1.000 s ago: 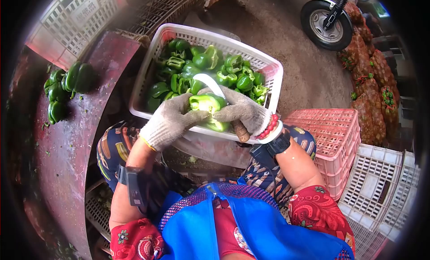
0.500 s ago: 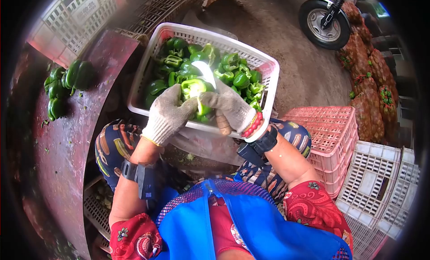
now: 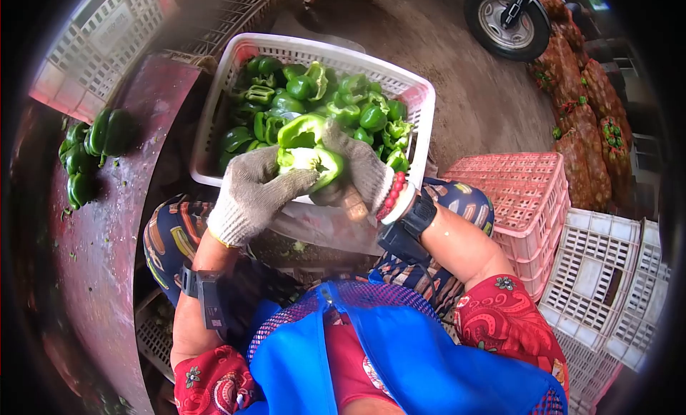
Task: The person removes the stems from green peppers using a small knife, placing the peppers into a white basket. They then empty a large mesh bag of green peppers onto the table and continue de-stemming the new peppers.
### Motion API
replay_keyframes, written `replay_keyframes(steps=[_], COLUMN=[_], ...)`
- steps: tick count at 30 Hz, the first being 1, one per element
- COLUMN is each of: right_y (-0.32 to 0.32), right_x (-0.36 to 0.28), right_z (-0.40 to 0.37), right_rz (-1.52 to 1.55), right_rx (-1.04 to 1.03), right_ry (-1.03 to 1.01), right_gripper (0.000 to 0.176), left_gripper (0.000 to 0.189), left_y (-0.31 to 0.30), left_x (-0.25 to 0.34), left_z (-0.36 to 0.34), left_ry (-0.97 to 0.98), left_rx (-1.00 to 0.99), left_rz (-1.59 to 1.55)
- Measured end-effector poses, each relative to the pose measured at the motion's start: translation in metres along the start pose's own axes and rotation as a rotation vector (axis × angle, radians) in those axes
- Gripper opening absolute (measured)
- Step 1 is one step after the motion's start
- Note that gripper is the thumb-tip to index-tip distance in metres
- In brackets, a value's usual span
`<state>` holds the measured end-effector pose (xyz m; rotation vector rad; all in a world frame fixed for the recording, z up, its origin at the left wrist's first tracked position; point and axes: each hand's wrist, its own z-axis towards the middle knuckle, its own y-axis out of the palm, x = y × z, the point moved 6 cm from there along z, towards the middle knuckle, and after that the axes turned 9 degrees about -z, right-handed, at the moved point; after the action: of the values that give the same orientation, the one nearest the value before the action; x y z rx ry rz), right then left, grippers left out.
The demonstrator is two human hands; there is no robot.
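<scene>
**Gloved hands splitting a green pepper over a basket**

The green pepper (image 3: 313, 160) sits between the two hands, above the near rim of the white basket (image 3: 423, 118) of cut pepper pieces (image 3: 300, 93). The left hand (image 3: 250, 193) clasps its left side. The right hand (image 3: 361, 165) presses its right side while closed around a knife (image 3: 354, 204). Only the wooden handle shows below the palm; the blade is hidden. Half a second ago the pale blade arched above the pepper. The pepper now gapes, its pale core exposed.
</scene>
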<state>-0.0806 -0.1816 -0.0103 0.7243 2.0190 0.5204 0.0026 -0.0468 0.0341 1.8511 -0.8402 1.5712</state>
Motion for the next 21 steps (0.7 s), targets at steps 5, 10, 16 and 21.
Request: replay_keyframes(steps=[5,10,16,21], right_y=[-0.011,-0.002,0.006,0.015], right_x=[0.022,0.019,0.007,-0.033], right_z=[0.019,0.012,0.013,-0.01], right_rz=[0.066,0.04,-0.199,-0.619], right_rx=[0.066,0.035,-0.056,0.15], right_ry=[0.052,0.113,-0.001,-0.064], right_gripper=[0.06,0.054,0.035,0.048], left_gripper=[0.031,0.029,0.037,0.039], left_y=[0.005,0.001,-0.009,-0.008], left_x=[0.024,-0.008,-0.023,-0.033], left_z=[-0.006,-0.006,0.003,0.01], left_ry=[0.357,-0.041,-0.311,-0.512], left_rx=[0.067,0.116,0.175,0.198], left_rz=[0.544,0.064,-0.547,-0.574])
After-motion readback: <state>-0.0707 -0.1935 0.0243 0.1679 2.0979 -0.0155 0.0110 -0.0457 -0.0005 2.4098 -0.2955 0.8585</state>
